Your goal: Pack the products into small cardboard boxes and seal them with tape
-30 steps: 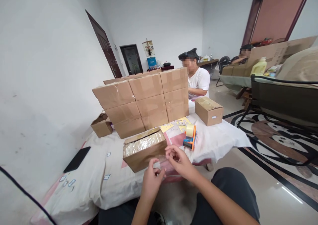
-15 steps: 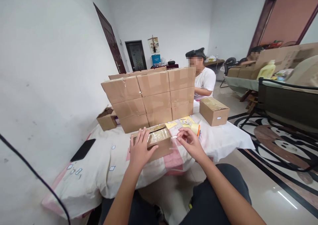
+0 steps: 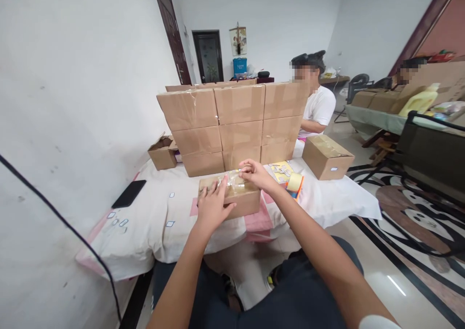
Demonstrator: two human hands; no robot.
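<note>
Pressing left hand (image 3: 212, 204) flat, fingers spread, on top of small taped box (image 3: 230, 195). Pinching w/ right hand (image 3: 254, 172) at far top edge of same box, fingers curled close on shiny tape there. Sitting near front of worktop (image 3: 152, 222) on white cloth, just in front of big box stack (image 3: 232, 123). Lying just right of box: tape roll (image 3: 295, 182). Resting well left: black phone (image 3: 129, 194). Sitting behind stack: another person (image 3: 319, 108).
</note>
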